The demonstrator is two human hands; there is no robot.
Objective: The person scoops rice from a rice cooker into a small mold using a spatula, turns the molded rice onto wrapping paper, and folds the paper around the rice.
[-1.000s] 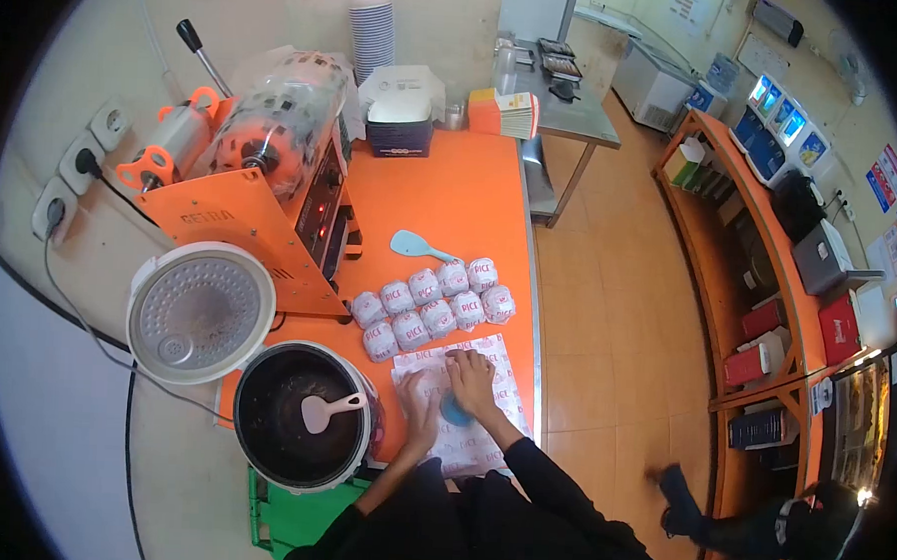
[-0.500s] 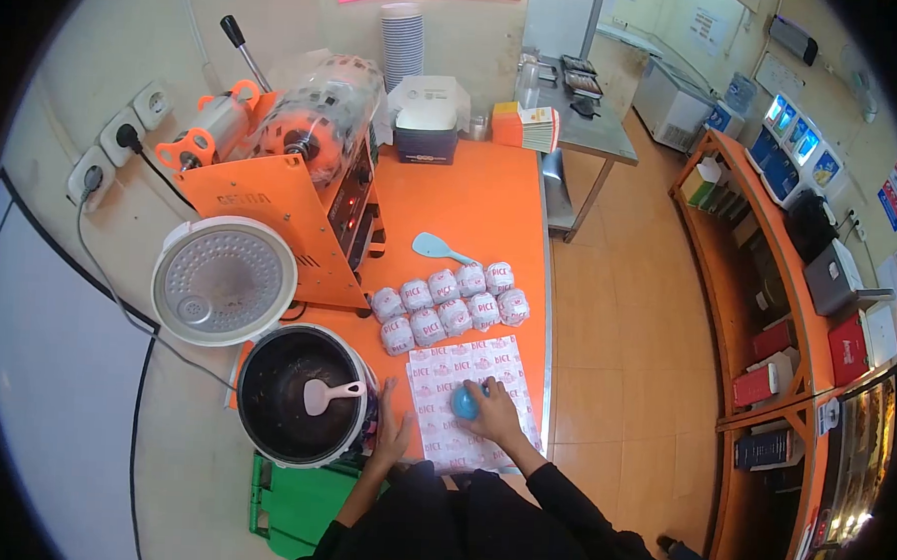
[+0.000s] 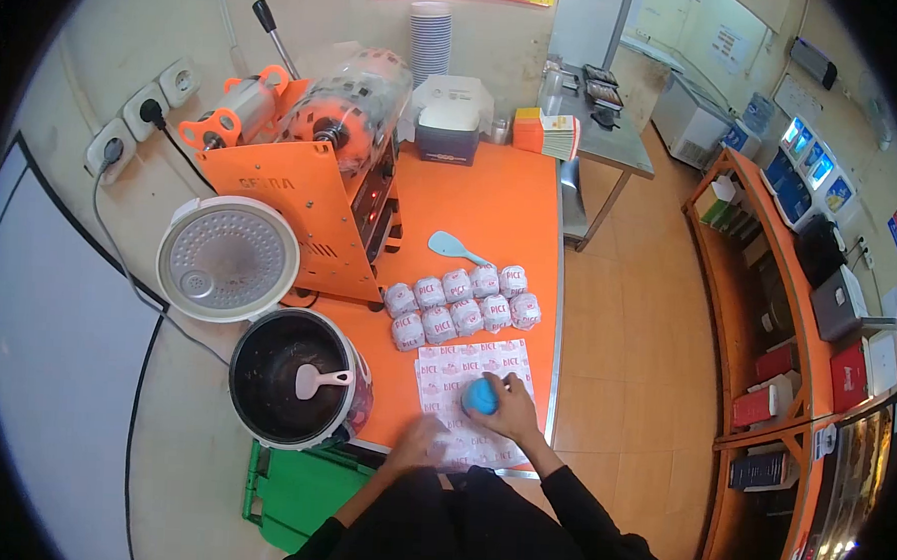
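Note:
My right hand [image 3: 515, 413] grips a small round blue cup [image 3: 479, 395] over the printed wrapping paper [image 3: 441, 368]; whether the cup touches the paper I cannot tell, and its contents are hidden. Blurred by motion, my left hand [image 3: 420, 443] is at the paper's lower left edge. Left of it stands an open rice cooker [image 3: 360, 391] with a dark inside, mostly bare, and a pale pink rice paddle [image 3: 310, 381] in it. Two rows of round wrapped parcels [image 3: 466, 315] lie just beyond the paper. Behind them rests a light blue rice paddle [image 3: 448, 244].
An orange cup-sealing machine [image 3: 272, 197] takes up the back left, near the cooker's raised lid [image 3: 227, 260]. At the table's back are stacked paper cups [image 3: 430, 41], a dark box [image 3: 446, 145] and a card stack [image 3: 546, 135]. A green bin lid [image 3: 309, 494] sits below the cooker.
My left hand has moved right, away from the cooker's side to the paper. My right hand still holds the blue cup, now tilted differently. The whole view has shifted slightly.

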